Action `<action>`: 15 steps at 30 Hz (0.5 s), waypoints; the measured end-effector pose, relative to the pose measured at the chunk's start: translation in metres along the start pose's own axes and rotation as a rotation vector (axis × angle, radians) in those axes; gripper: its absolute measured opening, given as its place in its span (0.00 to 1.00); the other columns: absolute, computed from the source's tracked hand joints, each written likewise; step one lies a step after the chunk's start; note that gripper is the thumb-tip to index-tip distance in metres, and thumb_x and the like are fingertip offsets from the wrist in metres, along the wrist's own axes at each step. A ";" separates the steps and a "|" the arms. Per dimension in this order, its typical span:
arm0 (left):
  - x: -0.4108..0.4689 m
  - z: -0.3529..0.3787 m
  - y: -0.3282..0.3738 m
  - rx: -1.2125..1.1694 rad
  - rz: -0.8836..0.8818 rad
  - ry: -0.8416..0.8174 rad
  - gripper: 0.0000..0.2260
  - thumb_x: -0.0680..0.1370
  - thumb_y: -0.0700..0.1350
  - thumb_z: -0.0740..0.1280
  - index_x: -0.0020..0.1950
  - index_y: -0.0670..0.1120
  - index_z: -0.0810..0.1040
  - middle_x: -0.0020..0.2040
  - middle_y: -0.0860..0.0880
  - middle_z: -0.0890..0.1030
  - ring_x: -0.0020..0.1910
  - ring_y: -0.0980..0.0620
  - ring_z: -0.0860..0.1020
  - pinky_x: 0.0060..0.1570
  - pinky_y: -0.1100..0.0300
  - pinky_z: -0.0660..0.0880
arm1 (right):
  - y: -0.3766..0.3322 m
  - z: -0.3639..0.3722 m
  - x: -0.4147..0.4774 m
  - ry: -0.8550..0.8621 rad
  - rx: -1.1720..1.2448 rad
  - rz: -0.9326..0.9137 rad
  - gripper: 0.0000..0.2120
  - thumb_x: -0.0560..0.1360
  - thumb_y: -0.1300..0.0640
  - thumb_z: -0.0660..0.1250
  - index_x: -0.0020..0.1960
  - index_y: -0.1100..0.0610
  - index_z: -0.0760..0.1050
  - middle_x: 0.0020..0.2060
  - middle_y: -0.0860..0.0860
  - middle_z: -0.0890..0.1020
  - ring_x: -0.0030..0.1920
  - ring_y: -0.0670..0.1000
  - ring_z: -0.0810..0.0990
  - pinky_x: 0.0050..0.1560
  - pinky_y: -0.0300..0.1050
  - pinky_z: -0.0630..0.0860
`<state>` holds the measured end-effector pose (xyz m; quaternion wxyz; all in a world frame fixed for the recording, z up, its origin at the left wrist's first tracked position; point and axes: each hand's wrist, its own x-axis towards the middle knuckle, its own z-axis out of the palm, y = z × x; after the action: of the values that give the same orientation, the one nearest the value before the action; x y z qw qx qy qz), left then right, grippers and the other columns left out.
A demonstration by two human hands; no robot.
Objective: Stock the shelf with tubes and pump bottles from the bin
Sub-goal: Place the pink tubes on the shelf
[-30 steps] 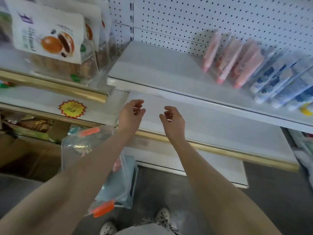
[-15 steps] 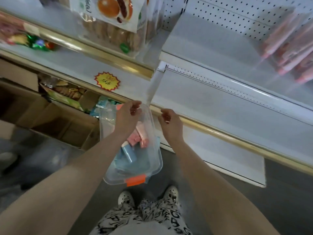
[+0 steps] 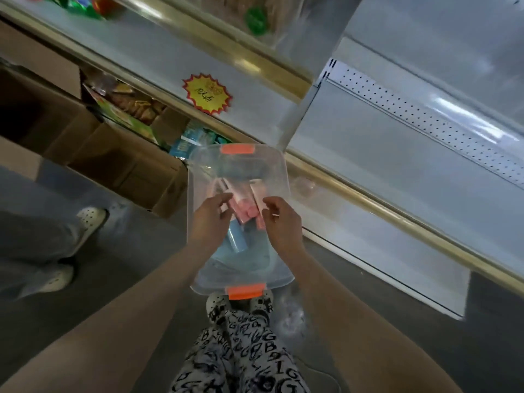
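Note:
A clear plastic bin (image 3: 279,168) with orange latches sits on the floor in front of my feet. Inside it lie several pink tubes (image 3: 244,207) and a light blue tube (image 3: 236,241). My left hand (image 3: 211,219) hovers over the bin's left half, fingers apart, tips close to the pink tubes. My right hand (image 3: 280,221) hangs over the right half, fingers curled loosely beside a pink tube; nothing is clearly gripped. The white shelf (image 3: 397,171) runs along the right, with a gold front edge.
Open cardboard boxes (image 3: 119,163) with snack packs stand left of the bin under the neighbouring shelf. A yellow starburst price tag (image 3: 207,93) sticks to that shelf's edge. Another person's legs and white clogs (image 3: 90,218) are at the left on the grey floor.
My view has tipped down from the shelf to the bin. Both hands have dropped from shelf height into the bin's opening, above the pink tubes.

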<state>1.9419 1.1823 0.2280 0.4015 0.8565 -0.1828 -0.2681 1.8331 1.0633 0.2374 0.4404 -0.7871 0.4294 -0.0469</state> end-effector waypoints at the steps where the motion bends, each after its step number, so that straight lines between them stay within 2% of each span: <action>1: 0.002 0.004 -0.006 0.013 -0.001 -0.006 0.16 0.79 0.39 0.64 0.66 0.48 0.76 0.63 0.48 0.78 0.56 0.51 0.77 0.58 0.62 0.70 | 0.006 0.006 0.004 -0.007 -0.012 0.006 0.13 0.79 0.61 0.63 0.61 0.55 0.77 0.57 0.49 0.82 0.58 0.48 0.79 0.60 0.40 0.72; 4: 0.012 0.016 -0.025 0.051 0.002 -0.014 0.16 0.79 0.39 0.64 0.67 0.48 0.75 0.65 0.48 0.77 0.59 0.50 0.76 0.58 0.63 0.68 | 0.024 0.023 0.018 -0.017 -0.058 0.012 0.13 0.78 0.60 0.63 0.61 0.54 0.77 0.58 0.49 0.82 0.58 0.50 0.79 0.60 0.45 0.73; 9: 0.032 0.040 -0.055 0.110 -0.035 -0.013 0.16 0.78 0.37 0.66 0.65 0.45 0.76 0.64 0.44 0.77 0.63 0.44 0.75 0.60 0.60 0.66 | 0.051 0.046 0.044 -0.072 -0.128 -0.014 0.12 0.79 0.58 0.62 0.62 0.52 0.76 0.57 0.49 0.81 0.56 0.50 0.78 0.46 0.34 0.63; 15: 0.060 0.065 -0.086 0.184 -0.052 -0.020 0.20 0.77 0.36 0.66 0.69 0.44 0.73 0.68 0.45 0.73 0.67 0.45 0.71 0.65 0.60 0.64 | 0.075 0.076 0.083 -0.093 -0.144 -0.018 0.13 0.78 0.62 0.63 0.62 0.54 0.76 0.58 0.52 0.80 0.58 0.53 0.76 0.51 0.37 0.64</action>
<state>1.9582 1.1648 0.1071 0.3120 0.8915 -0.1886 -0.2689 1.8714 1.0351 0.1108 0.4014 -0.8220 0.4037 0.0166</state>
